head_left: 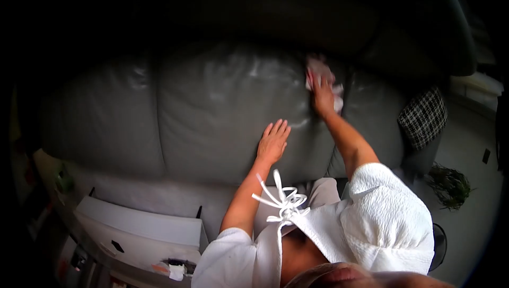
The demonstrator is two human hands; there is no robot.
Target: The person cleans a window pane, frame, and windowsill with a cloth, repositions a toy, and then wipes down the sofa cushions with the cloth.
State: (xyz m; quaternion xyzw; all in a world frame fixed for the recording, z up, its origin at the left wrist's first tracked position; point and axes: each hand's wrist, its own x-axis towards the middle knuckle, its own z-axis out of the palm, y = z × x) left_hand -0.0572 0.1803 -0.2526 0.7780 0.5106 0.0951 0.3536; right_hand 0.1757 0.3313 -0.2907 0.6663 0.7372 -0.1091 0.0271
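Note:
A grey leather sofa (212,113) fills the middle of the head view, its seat split by seams into sections. My right hand (322,94) presses a pinkish-white cloth (319,67) against the seat, close to the seam at the right. Part of the cloth shows beyond my fingertips and part beside my wrist. My left hand (273,140) lies flat on the middle seat section, fingers stretched out, holding nothing. It rests nearer to me than the cloth.
A black-and-white checked cushion (423,118) leans at the sofa's right end. Beside it on the floor stands a green plant (449,185). A white table-like piece of furniture (138,224) is at the lower left. The sofa's back is in deep shadow.

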